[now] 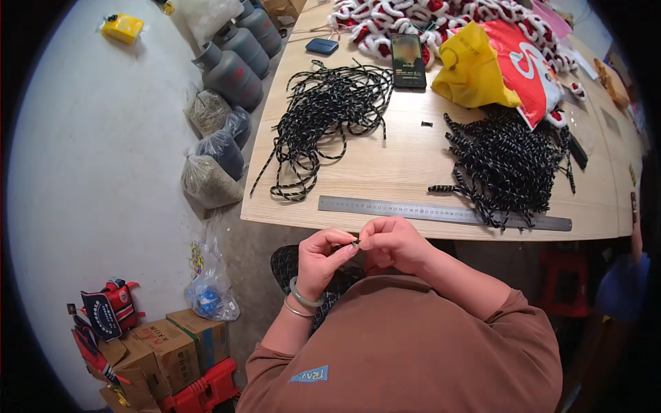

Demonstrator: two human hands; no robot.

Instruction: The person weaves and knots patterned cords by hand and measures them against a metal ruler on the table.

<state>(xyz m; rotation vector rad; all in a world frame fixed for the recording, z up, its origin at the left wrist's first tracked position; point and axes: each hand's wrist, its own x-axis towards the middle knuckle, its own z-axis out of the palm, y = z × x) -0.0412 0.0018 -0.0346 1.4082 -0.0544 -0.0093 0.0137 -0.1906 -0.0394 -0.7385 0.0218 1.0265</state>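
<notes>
A blue patch (310, 374) starting "TRA" marks the brown shirt (427, 337), and a numbered steel ruler (441, 212) lies along the wood-grain table (385, 168), with grey gas cylinders (233, 76) on the floor beyond its left side. Just off the table's near edge, the left hand (322, 258) and right hand (394, 242) pinch a small dark cord piece (355, 244) between fingertips, near two black cord heaps (509, 165).

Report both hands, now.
Left hand: closed, pinching a small dark piece between thumb and fingers.
Right hand: closed, fingertips together at the same piece; whether they grip it cannot be told.
</notes>
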